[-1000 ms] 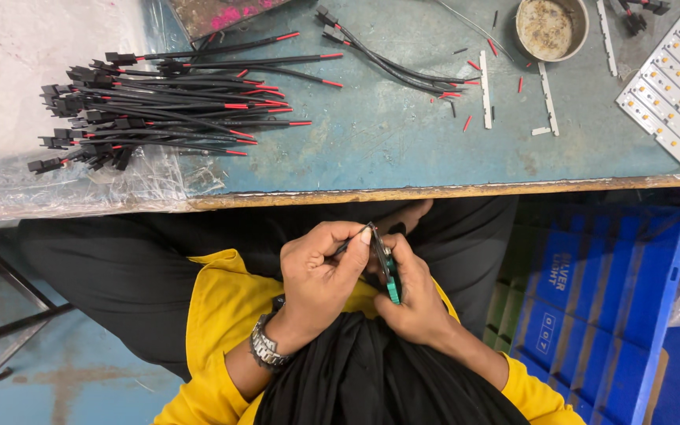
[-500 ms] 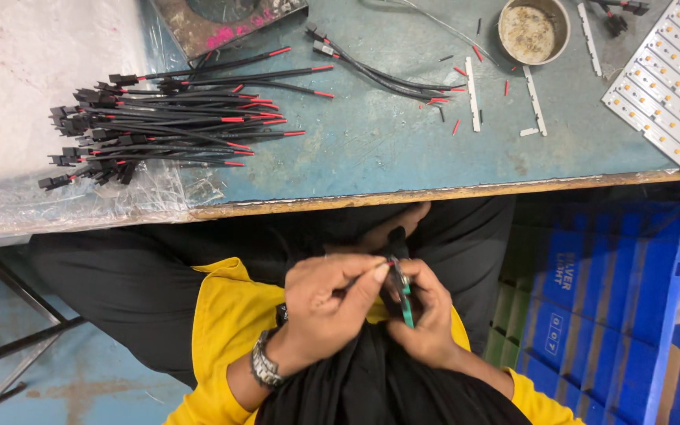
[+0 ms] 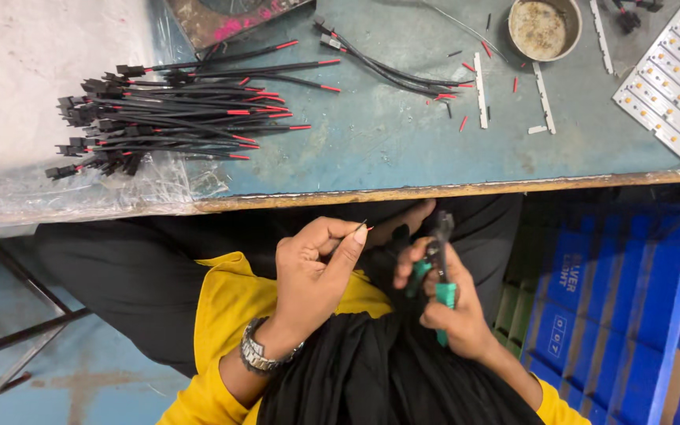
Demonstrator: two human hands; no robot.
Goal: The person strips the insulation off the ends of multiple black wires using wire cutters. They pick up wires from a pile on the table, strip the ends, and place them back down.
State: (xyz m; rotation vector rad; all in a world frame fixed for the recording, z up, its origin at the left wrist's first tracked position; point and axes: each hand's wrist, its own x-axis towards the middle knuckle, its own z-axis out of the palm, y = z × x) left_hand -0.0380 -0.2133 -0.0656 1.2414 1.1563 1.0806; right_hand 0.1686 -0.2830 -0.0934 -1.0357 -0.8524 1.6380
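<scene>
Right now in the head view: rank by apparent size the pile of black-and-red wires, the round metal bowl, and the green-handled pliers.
1. pile of black-and-red wires, clearly largest.
2 and 3. green-handled pliers and round metal bowl: unsure. The pliers sit nearer the camera, partly covered by the right hand, and the bowl is cut off by the frame edge.

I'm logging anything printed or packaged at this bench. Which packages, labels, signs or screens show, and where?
Blue plastic crate: under the bench at right, ribbed wall, pale raised lettering and a small white label.
Clear plastic sheet: bench's left edge, crumpled, under the wire bundle.
No signs or screens.
</scene>
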